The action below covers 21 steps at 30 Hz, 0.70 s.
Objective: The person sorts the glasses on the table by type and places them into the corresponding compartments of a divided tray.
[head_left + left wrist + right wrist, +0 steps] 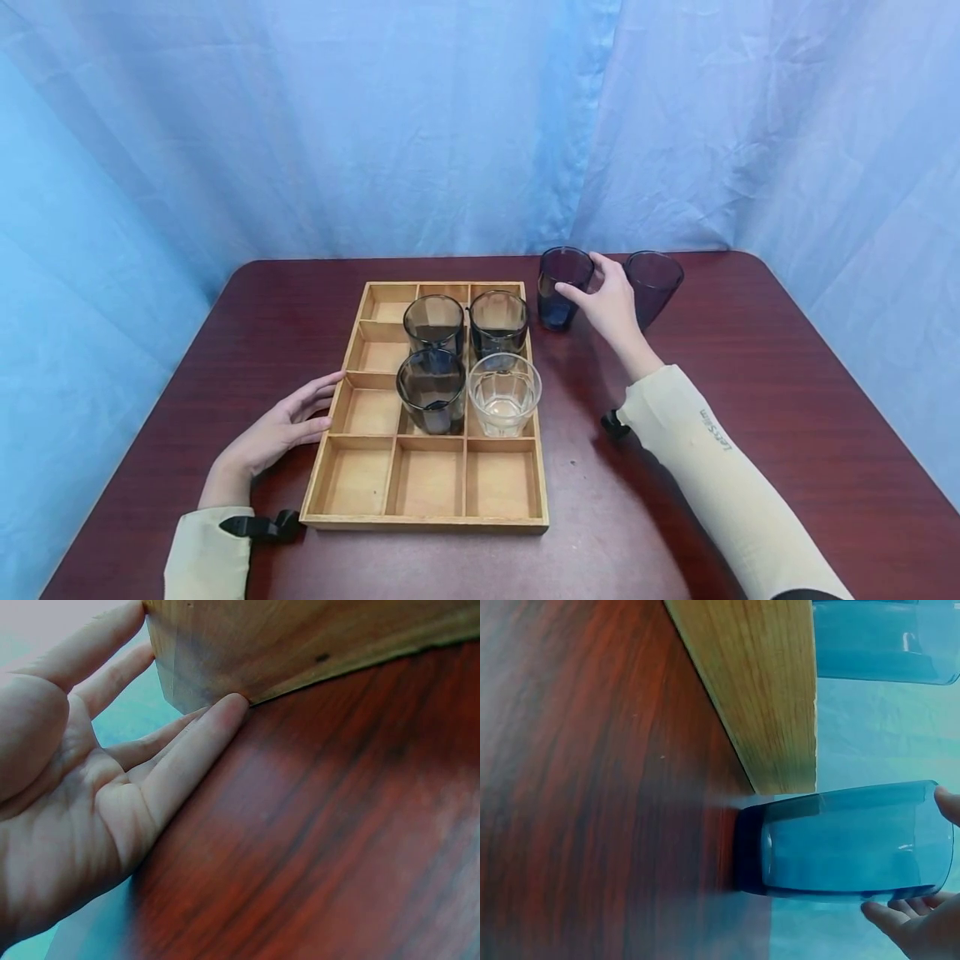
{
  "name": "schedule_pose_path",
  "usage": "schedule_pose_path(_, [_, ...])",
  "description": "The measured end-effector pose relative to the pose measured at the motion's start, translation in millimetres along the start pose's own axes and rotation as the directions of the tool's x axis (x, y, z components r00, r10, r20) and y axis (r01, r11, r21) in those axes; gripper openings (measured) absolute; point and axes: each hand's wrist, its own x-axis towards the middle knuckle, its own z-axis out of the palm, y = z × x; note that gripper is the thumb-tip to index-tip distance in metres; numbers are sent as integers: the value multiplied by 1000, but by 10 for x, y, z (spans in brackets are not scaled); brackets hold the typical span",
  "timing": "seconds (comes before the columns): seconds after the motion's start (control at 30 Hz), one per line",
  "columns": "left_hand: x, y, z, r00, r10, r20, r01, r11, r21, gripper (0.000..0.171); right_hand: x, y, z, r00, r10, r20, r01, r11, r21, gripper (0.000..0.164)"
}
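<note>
My right hand (611, 304) holds a dark tinted glass (557, 310) near its rim, thumb on one side and fingers on the other. The glass is upright beside the tray's far right corner, its base at or close to the table. With extended fingers, my left hand (281, 429) touches the left side of a wooden compartment tray (427, 523); in the left wrist view its fingertips (229, 712) meet the tray's wall. Inside the tray stand three smoky glasses, one nearer (431, 392) and two behind, plus a clear glass (504, 396) at the right.
Another dark purple glass (655, 287) stands on the table behind my right wrist, partly hidden by the hand. The dark red table (787, 400) extends to both sides of the tray. Light blue curtains (412, 133) hang behind it.
</note>
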Motion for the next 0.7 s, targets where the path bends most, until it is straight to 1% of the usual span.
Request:
schedule_pose_path(0.27, [7,2,3,1000,-13,-5,13,1000,-2,68,99,-35,42,997,72,42,-73,997,21,88])
schedule_pose_path(0.43, [14,-2,16,1000,-12,-3,12,1000,-3,68,123,-42,58,994,93,48,-95,994,44,89])
schedule_pose_path(0.53, [15,-8,25,1000,-10,-4,10,1000,-2,67,145,-19,62,992,114,61,-119,988,96,89])
schedule_pose_path(0.7, [29,-16,39,1000,-11,-3,11,1000,-9,67,175,47,39,989,132,72,-145,964,224,88])
